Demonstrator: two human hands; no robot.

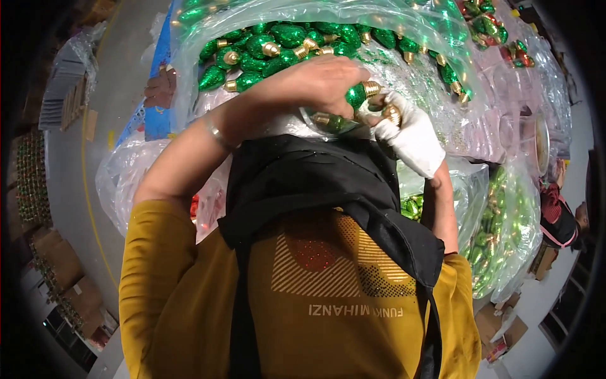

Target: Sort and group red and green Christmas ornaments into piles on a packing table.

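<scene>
My bare left hand (325, 82) is closed round a glittery green bulb-shaped ornament (355, 96), whose gold screw-like cap points to the right. Below that hand, another green bulb ornament (334, 122) shows in part; I cannot tell whether the fingers hold it. In a white glove, my right hand (413, 136) is closed with bare fingertips showing. A gold-capped ornament (392, 114) sticks out of its grip, its body mostly hidden by the glove. Both hands are close together at the table's near edge. Beyond them lies a pile of green bulb ornaments (289, 36) with gold caps.
Clear plastic sheeting (252, 16) covers part of the pile. Clear bags of light green ornaments (499, 234) stand at my right. Red and green ornaments (489, 28) lie at the far right. A brown glove (160, 87) rests on the blue edge (158, 123). Another person (558, 215) is at right.
</scene>
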